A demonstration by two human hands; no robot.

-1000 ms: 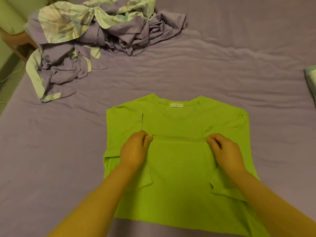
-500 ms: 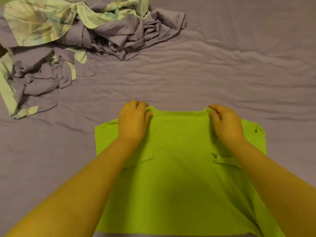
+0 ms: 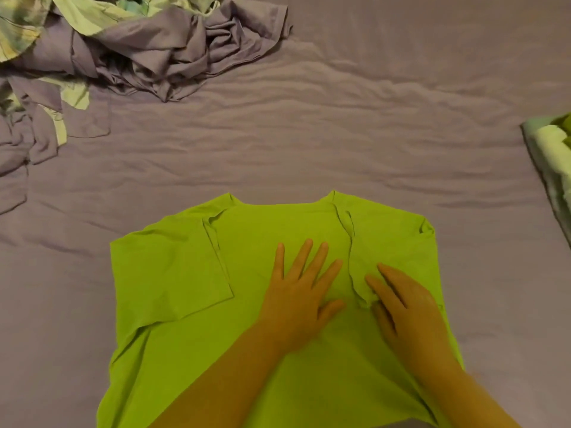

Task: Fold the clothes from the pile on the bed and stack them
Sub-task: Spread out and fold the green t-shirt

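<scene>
Green shirt point(image 3: 191, 304) is lower centre on the bed point(image 3: 340, 134), half-folded. Left hand point(image 3: 301, 291) and right hand point(image 3: 408, 307) lie flat on it, fingers spread. Pile point(image 3: 123, 50) upper left looks untouched, small stack point(image 3: 553, 156) at right edge, so plenty left.

Head view, the single view supplied; no second view shares the scene. Position: worn on the person's head, above the near edge of the bed point(image 3: 370, 125). Facing: forward and steeply down, toward 12 o'clock across the sheet. Range: close; both forearms enter from 6 o'clock, and the left hand point(image 3: 301, 291) and right hand point(image 3: 404, 307) sit at lower centre on the shirt point(image 3: 173, 279). Wide-angle lens. Frame limits: pile point(image 3: 129, 54) cut off at 10 o'clock, stack point(image 3: 553, 156) cut off at 3 o'clock.
</scene>
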